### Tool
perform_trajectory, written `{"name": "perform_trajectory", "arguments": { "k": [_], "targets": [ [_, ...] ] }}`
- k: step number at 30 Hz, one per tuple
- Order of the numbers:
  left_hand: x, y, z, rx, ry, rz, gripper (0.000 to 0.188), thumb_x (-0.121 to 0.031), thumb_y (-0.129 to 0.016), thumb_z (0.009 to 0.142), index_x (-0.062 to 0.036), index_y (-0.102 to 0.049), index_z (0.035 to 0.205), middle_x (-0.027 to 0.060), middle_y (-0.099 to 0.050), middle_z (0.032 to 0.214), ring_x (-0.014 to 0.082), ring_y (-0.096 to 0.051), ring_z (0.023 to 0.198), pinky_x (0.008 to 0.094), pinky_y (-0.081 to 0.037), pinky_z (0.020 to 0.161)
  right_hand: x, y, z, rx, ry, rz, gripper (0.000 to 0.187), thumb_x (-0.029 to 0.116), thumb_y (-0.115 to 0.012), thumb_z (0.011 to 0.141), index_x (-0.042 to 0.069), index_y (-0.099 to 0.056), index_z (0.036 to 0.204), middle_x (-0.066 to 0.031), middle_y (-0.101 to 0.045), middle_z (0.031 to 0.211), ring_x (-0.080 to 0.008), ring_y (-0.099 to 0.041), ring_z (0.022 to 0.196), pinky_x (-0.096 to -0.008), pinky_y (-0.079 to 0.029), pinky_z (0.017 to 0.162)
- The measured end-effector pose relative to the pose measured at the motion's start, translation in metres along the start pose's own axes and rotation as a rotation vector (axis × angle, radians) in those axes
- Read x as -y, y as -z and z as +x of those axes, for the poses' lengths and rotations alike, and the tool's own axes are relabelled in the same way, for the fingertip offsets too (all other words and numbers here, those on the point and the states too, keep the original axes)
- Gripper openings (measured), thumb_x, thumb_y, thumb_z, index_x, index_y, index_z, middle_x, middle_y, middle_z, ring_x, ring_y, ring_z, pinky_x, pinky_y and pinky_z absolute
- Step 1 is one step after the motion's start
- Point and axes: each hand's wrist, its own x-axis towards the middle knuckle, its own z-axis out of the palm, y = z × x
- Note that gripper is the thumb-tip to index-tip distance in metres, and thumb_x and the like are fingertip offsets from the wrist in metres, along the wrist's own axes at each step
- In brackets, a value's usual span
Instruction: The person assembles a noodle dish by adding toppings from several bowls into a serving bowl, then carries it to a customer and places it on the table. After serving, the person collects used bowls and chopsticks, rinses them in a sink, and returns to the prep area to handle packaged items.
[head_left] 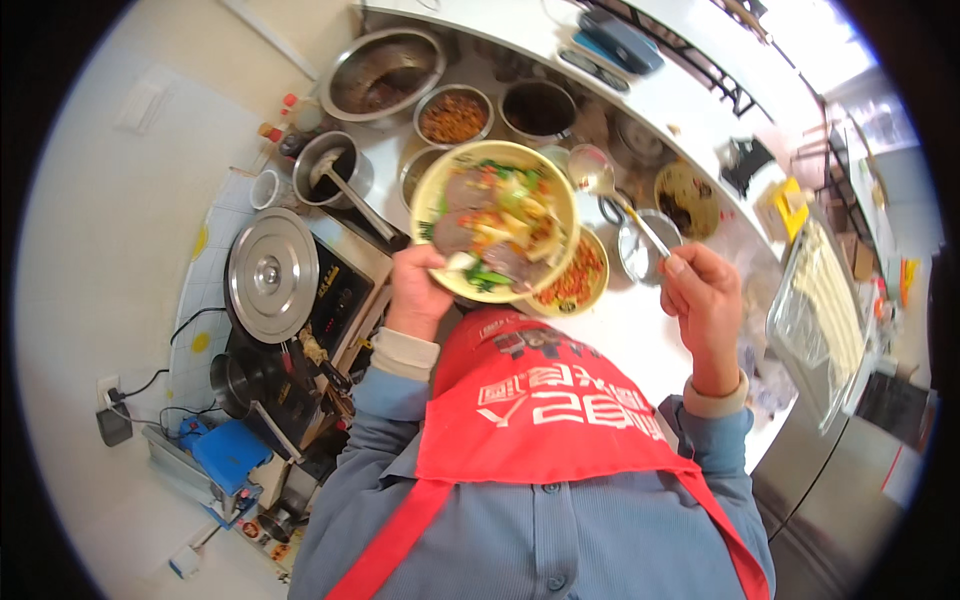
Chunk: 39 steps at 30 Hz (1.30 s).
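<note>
My left hand (416,288) grips the near-left rim of a pale yellow bowl (423,190), its thumb over the edge. Sliced meat, leafy greens, red bits and pale yellowish pieces fill the bowl. In my right hand (703,290) is the handle end of a long-handled ladle (640,222). The ladle's round head lies up and to the left, just beyond the bowl's right side and apart from it. Partly under the held bowl, a second yellow bowl (603,290) with chopped red and green food stands on the counter.
Behind stand a large steel basin (335,85), a bowl of brown bits (455,118) and a dark-filled pot (538,110). A saucepan (308,180) with a utensil and a lidded pot (270,275) are at left. At right lies a tray of pale dough strips (825,310).
</note>
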Motion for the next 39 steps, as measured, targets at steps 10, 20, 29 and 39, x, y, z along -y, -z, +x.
{"name": "perform_trajectory", "arguments": {
  "k": [10, 20, 29, 39],
  "targets": [
    [-0.001, 0.038, -0.099, -0.169, -0.261, 0.120, 0.076, -0.009, -0.049, 0.065, 0.0042, -0.045, 0.139, 0.0196, -0.055, 0.136, 0.0386, -0.053, 0.127, 0.0516, -0.040, 0.114, -0.216, 0.066, 0.001, -0.278, -0.486, -0.077, 0.017, 0.013, -0.063, 0.090, -0.002, -0.067, 0.084, -0.0021, -0.051, 0.061, -0.0104, -0.043, 0.047, -0.0269, -0.039, 0.040],
    [0.052, 0.035, -0.148, -0.300, -0.164, 0.175, 0.084, -0.011, -0.052, 0.061, 0.0012, -0.042, 0.143, 0.0208, -0.052, 0.140, 0.0418, -0.049, 0.132, 0.0556, -0.040, 0.112, -0.249, 0.079, -0.029, -0.068, 0.106, -0.949, 0.026, 0.023, -0.055, 0.095, 0.002, -0.067, 0.085, -0.0248, -0.065, 0.074, -0.0444, -0.063, 0.071, -0.0532, -0.051, 0.068],
    [0.040, 0.026, -0.092, -0.001, 0.072, 0.210, 0.083, -0.010, -0.050, 0.061, 0.0040, -0.042, 0.142, 0.0210, -0.052, 0.140, 0.0412, -0.050, 0.130, 0.0548, -0.038, 0.114, -0.251, 0.098, -0.106, -0.218, -0.125, -1.056, 0.020, 0.018, -0.062, 0.087, 0.002, -0.066, 0.077, -0.0238, -0.067, 0.079, -0.0434, -0.065, 0.078, -0.0533, -0.051, 0.072],
    [0.089, 0.030, -0.047, 0.196, 0.509, 0.190, 0.068, -0.003, -0.050, 0.062, 0.0039, -0.054, 0.129, 0.0169, -0.064, 0.124, 0.0357, -0.061, 0.116, 0.0507, -0.047, 0.107, -0.281, 0.028, -0.236, -0.088, -0.438, -0.943, 0.023, 0.025, -0.067, 0.085, 0.002, -0.070, 0.079, -0.0247, -0.068, 0.085, -0.0436, -0.066, 0.084, -0.0511, -0.053, 0.076]
  ]
}}
